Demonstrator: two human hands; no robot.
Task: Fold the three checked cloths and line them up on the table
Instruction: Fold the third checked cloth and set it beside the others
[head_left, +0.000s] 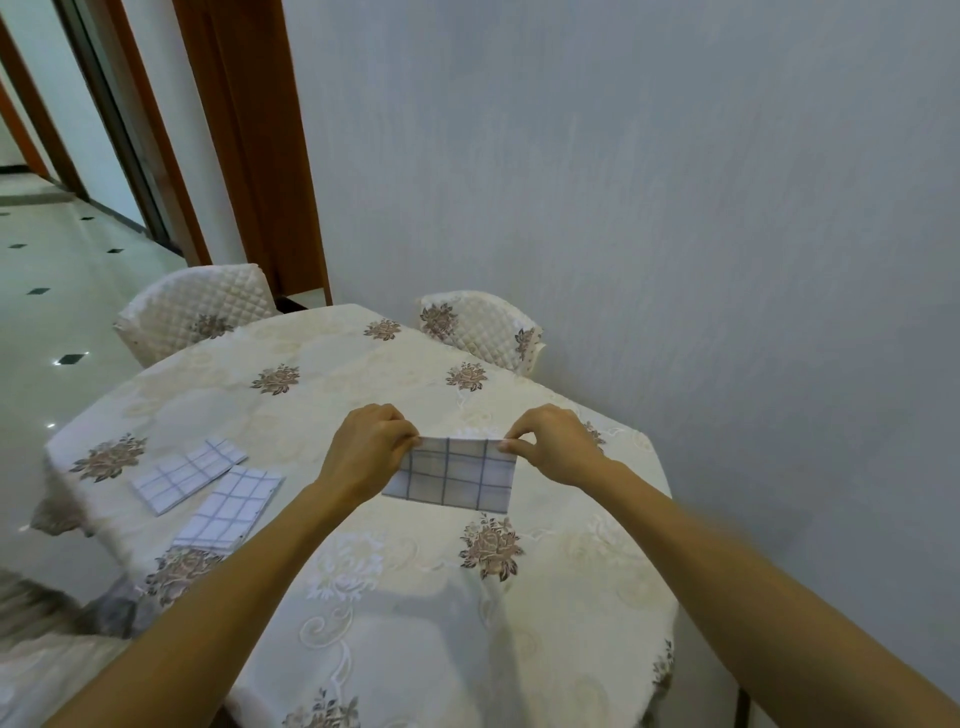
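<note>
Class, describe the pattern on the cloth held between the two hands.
The held cloth is white with a dark grey grid of checks, seen best in the head view.

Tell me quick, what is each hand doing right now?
Left hand: pinching the top left corner of the checked cloth.
Right hand: pinching the same cloth's top right corner.
</note>
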